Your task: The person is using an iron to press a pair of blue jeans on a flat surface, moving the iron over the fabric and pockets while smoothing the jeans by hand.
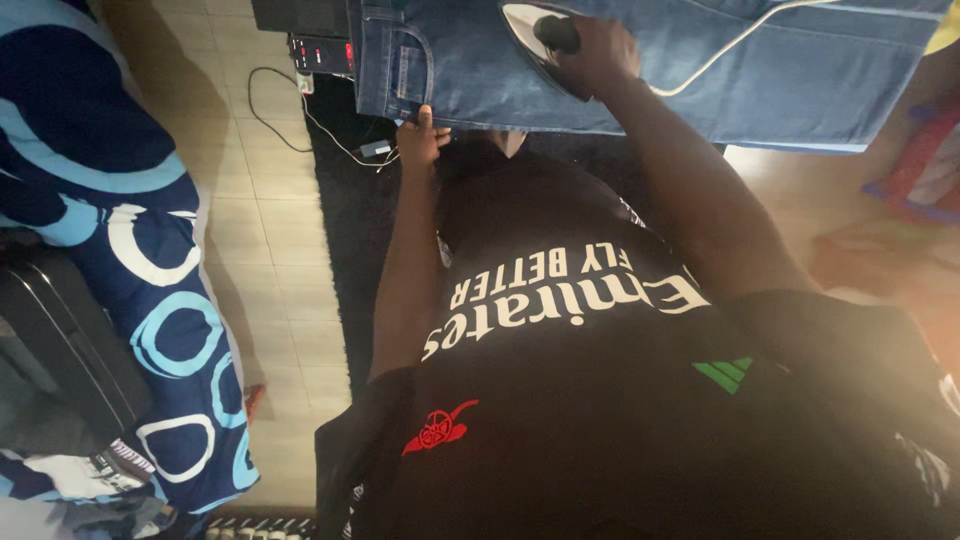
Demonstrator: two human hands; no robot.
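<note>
Blue jeans [700,70] lie flat across a raised surface at the top of the view. My right hand [598,50] grips the black handle of an electric iron [535,40], whose soleplate rests on the denim. A white cord [730,45] trails from the iron across the jeans to the upper right. My left hand [422,138] pinches the near edge of the jeans just below a back pocket [410,65]. My black shirt fills the lower middle of the view.
A bed with a dark blue, circle-patterned cover [150,290] runs along the left. A power strip [320,52] and thin cables [300,120] lie on the tiled floor. A dark rug [345,250] is underfoot. Colourful items [925,170] sit at the right edge.
</note>
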